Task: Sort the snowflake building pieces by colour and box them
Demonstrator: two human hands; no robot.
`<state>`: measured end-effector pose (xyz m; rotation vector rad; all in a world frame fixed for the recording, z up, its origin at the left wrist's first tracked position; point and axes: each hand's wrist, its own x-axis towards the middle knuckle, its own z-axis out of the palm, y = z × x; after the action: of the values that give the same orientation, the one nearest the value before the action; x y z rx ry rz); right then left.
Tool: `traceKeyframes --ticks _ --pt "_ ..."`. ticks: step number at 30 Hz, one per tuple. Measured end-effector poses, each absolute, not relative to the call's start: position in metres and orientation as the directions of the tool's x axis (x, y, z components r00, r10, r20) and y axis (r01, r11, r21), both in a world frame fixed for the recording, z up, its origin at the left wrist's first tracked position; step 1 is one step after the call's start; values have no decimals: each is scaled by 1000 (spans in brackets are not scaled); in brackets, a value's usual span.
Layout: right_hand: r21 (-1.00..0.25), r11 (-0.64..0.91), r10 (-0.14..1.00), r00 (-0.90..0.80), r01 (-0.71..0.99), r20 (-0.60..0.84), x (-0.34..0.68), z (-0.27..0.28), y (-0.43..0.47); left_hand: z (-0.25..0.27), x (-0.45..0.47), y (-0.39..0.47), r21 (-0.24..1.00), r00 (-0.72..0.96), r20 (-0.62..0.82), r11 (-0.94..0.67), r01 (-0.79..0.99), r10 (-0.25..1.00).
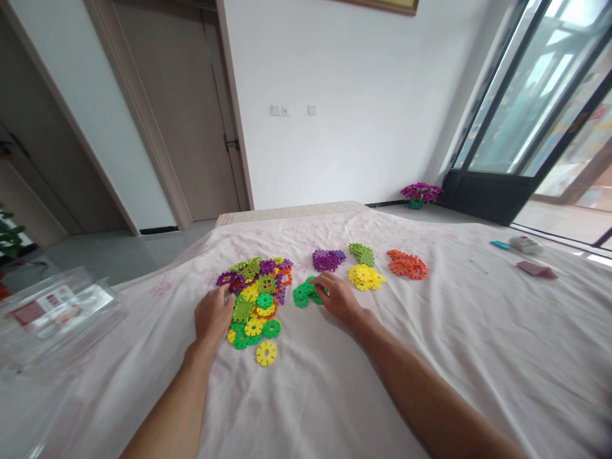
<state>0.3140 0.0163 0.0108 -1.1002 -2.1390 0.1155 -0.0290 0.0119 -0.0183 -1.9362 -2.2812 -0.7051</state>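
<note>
My right hand (338, 297), near the centre of the frame, is over the green pieces (301, 295). My left hand (213, 313), left of centre, is beside the mixed pile (243, 310). Whether either grasps something, I cannot tell. Right of centre lie yellow pieces (364, 278).

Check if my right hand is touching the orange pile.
Apart. The head view shows the yellow pile and bare cloth between the right hand and the orange pile.
</note>
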Motion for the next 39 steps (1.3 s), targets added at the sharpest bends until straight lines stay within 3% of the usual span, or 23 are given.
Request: traceKeyframes --ticks 3,7,12,19,25,31,35,39 --pt "-332 784 617 -607 524 501 279 14 -5 -18 -29 11 296 -202 338 100 950 919" --pt "-240 865 501 -751 440 430 250 15 -26 -18 -29 12 287 -196 344 96 953 918" --pt "-133 869 489 -786 476 379 239 10 -29 -20 -29 12 275 -190 351 93 957 917" --pt "-84 878 459 -783 471 419 239 8 -28 -21 -29 13 268 -199 345 107 957 917" --pt "-180 806 567 -645 564 512 245 10 -24 -23 -30 15 263 -196 341 107 959 919" --pt "-426 558 775 -264 713 574 281 9 6 -22 -30 13 264 -185 360 90 960 914" --pt "-516 415 808 -42 749 588 308 4 25 -20 -28 12 265 -186 361 91 960 914" --pt "-563 323 828 61 761 557 322 0 34 -17 -27 10 253 -184 363 94 963 914"
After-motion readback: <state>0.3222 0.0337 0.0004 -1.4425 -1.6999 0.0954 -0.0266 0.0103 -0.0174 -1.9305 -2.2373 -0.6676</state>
